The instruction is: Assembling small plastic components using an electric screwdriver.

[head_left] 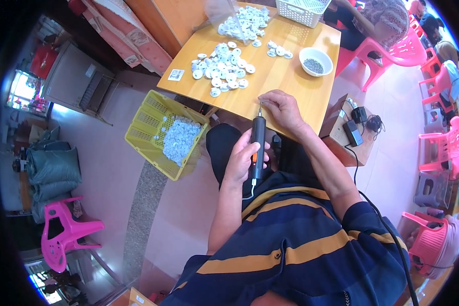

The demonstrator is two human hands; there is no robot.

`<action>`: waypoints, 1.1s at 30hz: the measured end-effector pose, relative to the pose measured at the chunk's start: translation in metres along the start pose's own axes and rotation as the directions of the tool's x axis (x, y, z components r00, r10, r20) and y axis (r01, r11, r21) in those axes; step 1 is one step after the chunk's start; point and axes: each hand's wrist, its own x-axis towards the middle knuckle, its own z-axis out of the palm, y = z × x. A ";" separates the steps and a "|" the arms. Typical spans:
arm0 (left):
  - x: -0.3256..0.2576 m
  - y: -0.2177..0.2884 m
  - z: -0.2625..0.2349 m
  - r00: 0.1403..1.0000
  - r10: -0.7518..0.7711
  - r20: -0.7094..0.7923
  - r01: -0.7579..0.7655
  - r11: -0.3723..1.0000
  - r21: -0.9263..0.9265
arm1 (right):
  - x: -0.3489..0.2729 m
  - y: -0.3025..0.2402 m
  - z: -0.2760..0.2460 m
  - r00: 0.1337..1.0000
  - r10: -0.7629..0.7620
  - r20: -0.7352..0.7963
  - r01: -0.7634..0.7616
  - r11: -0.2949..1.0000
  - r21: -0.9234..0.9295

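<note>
The screwdriver (258, 148), a slim black electric one with an orange button, stood nearly upright at the near edge of the wooden table (290, 76), its thin bit pointing up toward the table edge. The left hand (242, 158) was wrapped around its body, fingers curled shut on it, and a thin white cord ran down from its lower end. The right hand (283, 109) rested on the table edge just beside the bit, its fingers bunched together at the tip; whether they pinched a small part there could not be told.

Farther out on the table lay a spread of small white round discs (222, 69), with a second heap (247, 20) beyond it near a white plastic basket (303, 10). A white bowl (316, 61) holding small grey screws sat to the right of the discs. On the floor left of the person's knees stood a yellow crate (148, 132) holding more white discs. A black power adapter (352, 132) lay on a low wooden stand to the right, and pink plastic chairs (446, 148) stood around the room.
</note>
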 end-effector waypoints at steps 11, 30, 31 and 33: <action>0.000 0.001 0.002 1.000 0.004 0.003 -0.004 1.000 0.003 | 0.000 0.002 0.001 1.000 -0.007 0.004 0.007 1.000 -0.011; -0.002 0.004 0.000 0.988 0.047 0.150 -0.002 0.958 -0.285 | 0.018 0.013 0.003 0.952 0.305 -0.031 -0.280 0.907 0.314; -0.003 0.005 -0.001 0.992 0.049 0.115 -0.019 0.968 -0.249 | 0.024 0.011 0.002 0.956 0.289 -0.053 -0.274 0.941 0.199; -0.004 0.007 -0.003 0.996 0.057 0.072 -0.040 0.975 -0.219 | 0.036 0.007 0.002 0.962 0.269 -0.048 -0.262 0.957 0.124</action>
